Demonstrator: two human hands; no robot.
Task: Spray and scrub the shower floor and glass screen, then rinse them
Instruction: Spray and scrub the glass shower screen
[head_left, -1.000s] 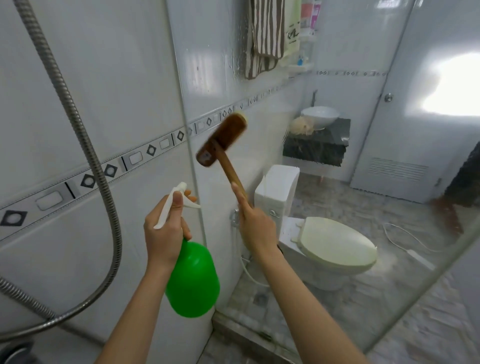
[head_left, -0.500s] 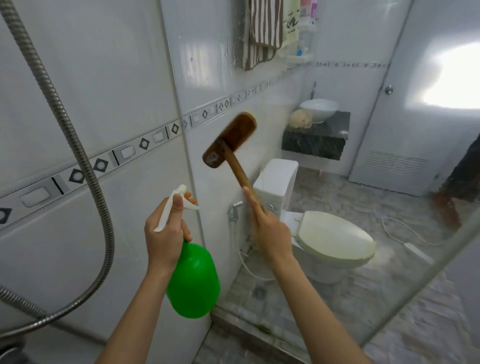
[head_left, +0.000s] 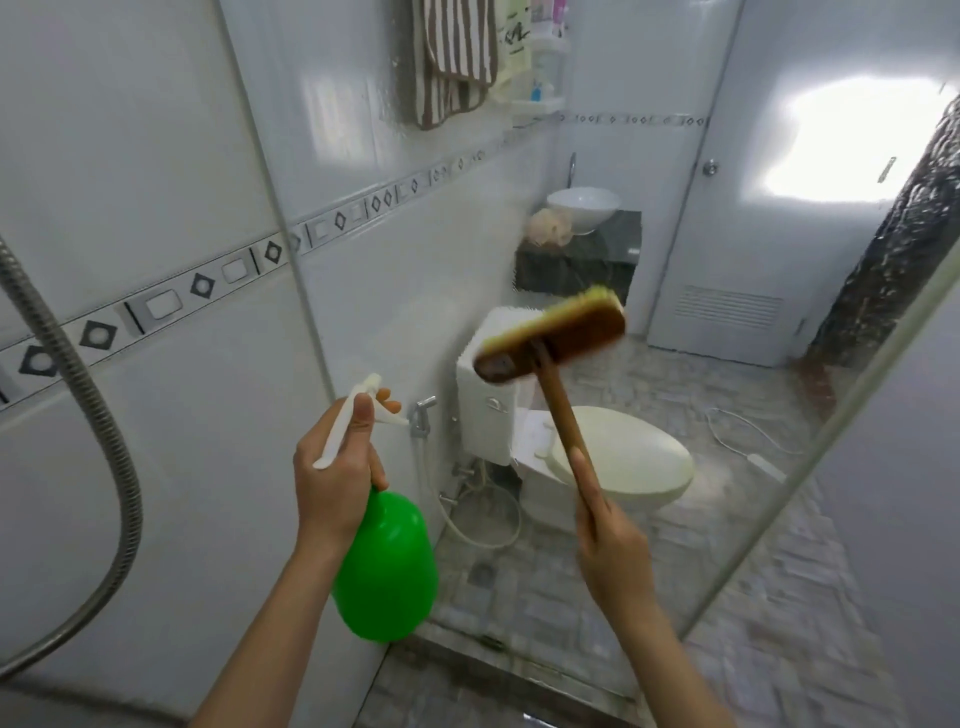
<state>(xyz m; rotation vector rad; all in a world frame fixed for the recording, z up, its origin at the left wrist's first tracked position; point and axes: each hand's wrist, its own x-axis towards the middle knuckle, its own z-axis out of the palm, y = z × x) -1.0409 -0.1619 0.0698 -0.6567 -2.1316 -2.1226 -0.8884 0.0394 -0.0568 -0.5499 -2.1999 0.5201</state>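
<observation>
My left hand (head_left: 335, 467) grips the white trigger head of a green spray bottle (head_left: 387, 569), whose round body hangs below the fist. My right hand (head_left: 613, 551) holds the wooden handle of a scrub brush (head_left: 553, 335), index finger laid along the shaft. The brush head, brown with yellowish bristles, lies against the wet glass screen (head_left: 675, 249) at about chest height. The glass runs from the wall seam on the left to its bright edge on the right. A strip of grey tiled shower floor (head_left: 415, 691) shows at the bottom.
A metal shower hose (head_left: 98, 431) loops down the tiled wall on the left. Through the glass stand a toilet (head_left: 618, 460), a bidet sprayer, a basin on a dark counter (head_left: 582, 205), a striped towel (head_left: 457, 57) and a white door (head_left: 753, 208).
The brush has swept down and to the right across the glass, its head turning nearly level. My right hand moved right and lower; my left hand with the bottle stayed put.
</observation>
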